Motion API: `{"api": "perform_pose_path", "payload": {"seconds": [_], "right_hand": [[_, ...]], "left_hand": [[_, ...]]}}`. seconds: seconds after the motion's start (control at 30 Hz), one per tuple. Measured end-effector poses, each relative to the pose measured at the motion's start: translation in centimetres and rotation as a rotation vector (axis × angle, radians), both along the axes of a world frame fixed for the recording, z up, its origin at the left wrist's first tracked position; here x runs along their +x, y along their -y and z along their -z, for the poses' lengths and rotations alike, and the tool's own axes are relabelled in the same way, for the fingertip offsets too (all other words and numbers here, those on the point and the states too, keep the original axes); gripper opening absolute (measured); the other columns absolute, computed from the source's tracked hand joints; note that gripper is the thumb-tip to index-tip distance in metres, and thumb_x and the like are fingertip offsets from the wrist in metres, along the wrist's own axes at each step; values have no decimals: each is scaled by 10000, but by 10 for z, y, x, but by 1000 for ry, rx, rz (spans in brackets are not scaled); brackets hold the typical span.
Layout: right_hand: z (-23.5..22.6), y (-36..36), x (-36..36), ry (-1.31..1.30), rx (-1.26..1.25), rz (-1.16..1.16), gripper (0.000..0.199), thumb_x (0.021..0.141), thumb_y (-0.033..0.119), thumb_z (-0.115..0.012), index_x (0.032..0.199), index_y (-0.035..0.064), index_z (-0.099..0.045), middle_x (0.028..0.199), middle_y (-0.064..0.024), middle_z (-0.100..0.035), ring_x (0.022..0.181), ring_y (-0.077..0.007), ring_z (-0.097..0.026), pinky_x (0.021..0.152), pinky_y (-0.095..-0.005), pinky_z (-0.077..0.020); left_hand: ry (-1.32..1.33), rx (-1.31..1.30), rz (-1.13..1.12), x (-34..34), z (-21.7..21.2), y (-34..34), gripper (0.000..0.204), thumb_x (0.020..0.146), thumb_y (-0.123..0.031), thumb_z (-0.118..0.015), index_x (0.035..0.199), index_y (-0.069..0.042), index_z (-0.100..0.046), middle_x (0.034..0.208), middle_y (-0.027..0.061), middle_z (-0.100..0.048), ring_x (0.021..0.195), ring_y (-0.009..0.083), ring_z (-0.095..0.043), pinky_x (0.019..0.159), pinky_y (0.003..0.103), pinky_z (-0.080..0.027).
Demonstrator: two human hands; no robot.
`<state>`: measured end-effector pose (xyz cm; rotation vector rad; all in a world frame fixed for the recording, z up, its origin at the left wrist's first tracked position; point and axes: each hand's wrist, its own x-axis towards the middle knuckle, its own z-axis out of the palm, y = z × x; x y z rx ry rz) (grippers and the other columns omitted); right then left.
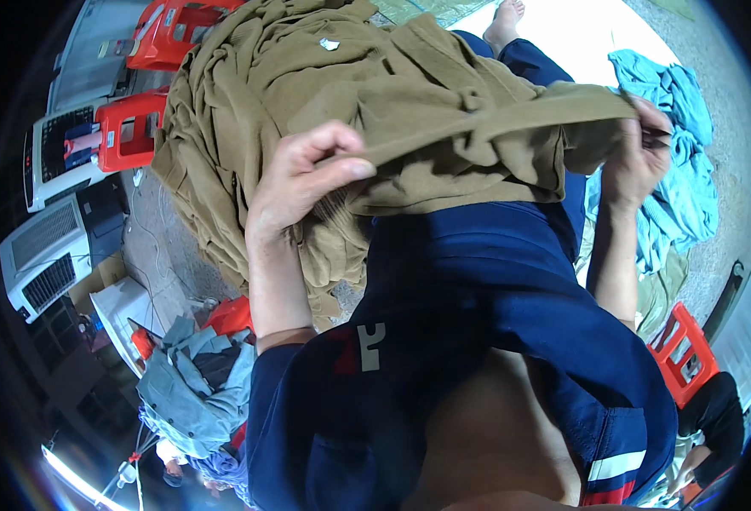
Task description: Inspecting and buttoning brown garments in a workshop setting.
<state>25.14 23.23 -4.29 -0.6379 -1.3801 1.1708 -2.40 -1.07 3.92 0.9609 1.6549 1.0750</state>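
while both hands grip one olive-brown garment [392, 94], its hem runs taut between them and the bulk falls beyond the left hand [303, 183]. left hand pinches the hem between thumb and fingers; right hand [639, 157] is closed on the opposite corner. teal cloth [678, 136] lies just past the right hand.
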Motion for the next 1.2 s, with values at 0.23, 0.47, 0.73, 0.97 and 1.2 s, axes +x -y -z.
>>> {"api": "perform_pose_path", "payload": {"seconds": [0.23, 0.47, 0.73, 0.97, 1.2], "right_hand": [[-1, 1, 0, 360, -95, 2, 97, 906, 32, -643, 998, 5, -631, 968, -26, -651, 884, -89, -590, 833, -239, -472], [-66, 56, -54, 329, 736, -466, 256, 689, -8, -707, 941, 38, -694, 888, -66, -619, 699, -182, -618, 569, -276, -497], [-49, 71, -88, 267, 896, -363, 116, 711, 7, -707, 811, 10, -648, 779, -79, -600, 644, -183, -614, 507, -282, -499], [-40, 72, -86, 271, 803, -383, 145, 699, -7, -713, 823, 8, -641, 790, -83, -598, 633, -184, -615, 501, -285, -497], [-49, 69, -73, 399, 420, -726, 353, 729, 9, -688, 1057, 16, -558, 939, -117, -582, 762, -241, -623, 642, -323, -516]], "left_hand": [[-41, 96, 49, -10, 5, -21, 200, 793, -145, -765, 784, -29, -602, 761, -30, -530, 729, 79, -479, 667, 235, -389], [445, 122, -56, 20, -19, -41, 178, 844, -162, -722, 903, -4, -664, 822, 9, -618, 743, 62, -540, 705, 200, -432], [301, 159, -111, 38, 1, -53, 228, 926, -176, -647, 1023, 29, -674, 878, 1, -658, 785, 43, -568, 720, 197, -464], [340, 134, -138, 39, 9, -44, 247, 916, -137, -647, 1084, 44, -638, 940, 27, -659, 805, 48, -582, 714, 192, -475], [562, 86, -163, 40, 8, -45, 316, 821, -5, -677, 1116, 41, -574, 951, 67, -654, 828, 80, -629, 745, 189, -505]]}}
